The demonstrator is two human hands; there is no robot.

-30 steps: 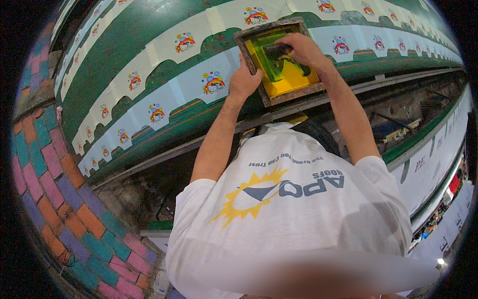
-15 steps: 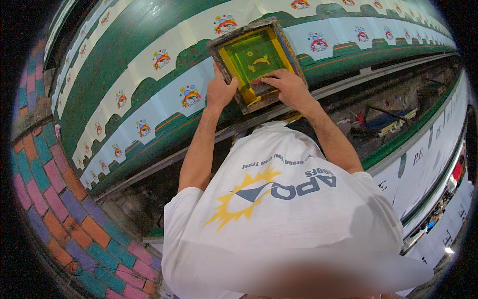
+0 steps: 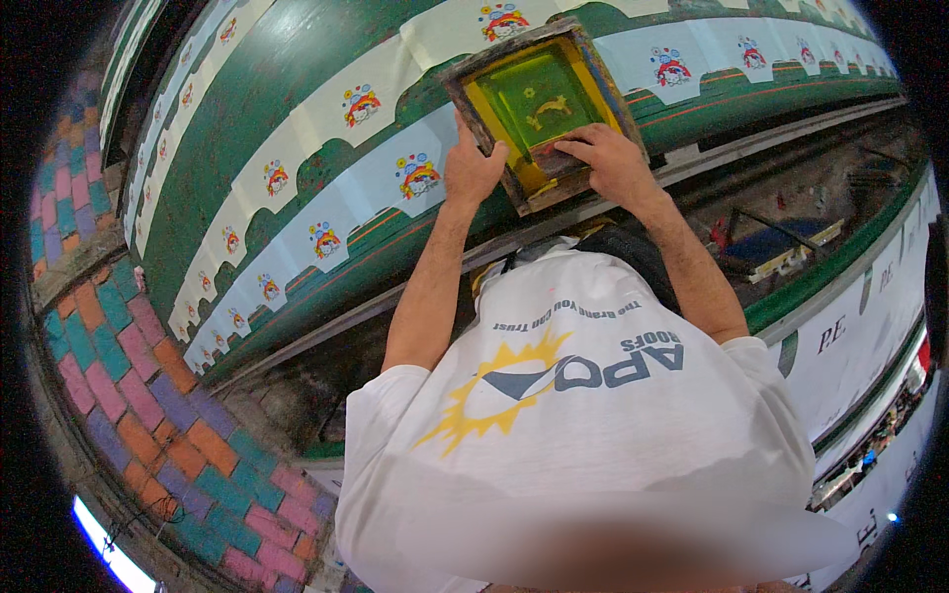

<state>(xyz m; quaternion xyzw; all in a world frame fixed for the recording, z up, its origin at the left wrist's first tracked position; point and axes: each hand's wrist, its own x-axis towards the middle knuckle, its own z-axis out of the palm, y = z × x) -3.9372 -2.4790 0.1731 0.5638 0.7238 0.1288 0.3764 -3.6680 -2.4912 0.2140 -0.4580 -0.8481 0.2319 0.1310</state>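
Note:
A wooden-framed printing screen [image 3: 508,49], with green and yellow mesh and a small pale motif, lies tilted over the strip of light blue cut pieces. My left hand [image 3: 474,176] grips its left side, thumb on the near side and fingers along the outer edge. Inside the near end of the frame, my right hand [image 3: 618,166] is closed on a dark reddish bar that looks like a squeegee [image 3: 545,155]; the fingers partly cover it. Left of the screen is a light blue piece with a printed colourful cartoon [image 3: 417,176]. Whatever lies beneath the screen is hidden.
Rows of pale yellow and light blue printed pieces run along the long green table [image 3: 326,99]. A rail [image 3: 692,163] follows its near edge. White printed sheets [image 3: 840,346] lie at the right. Coloured paving [image 3: 148,415] covers the floor at left.
The view has shifted, so table, screen and hands all appear further right and slightly higher. Both hands keep their places on the screen and the bar.

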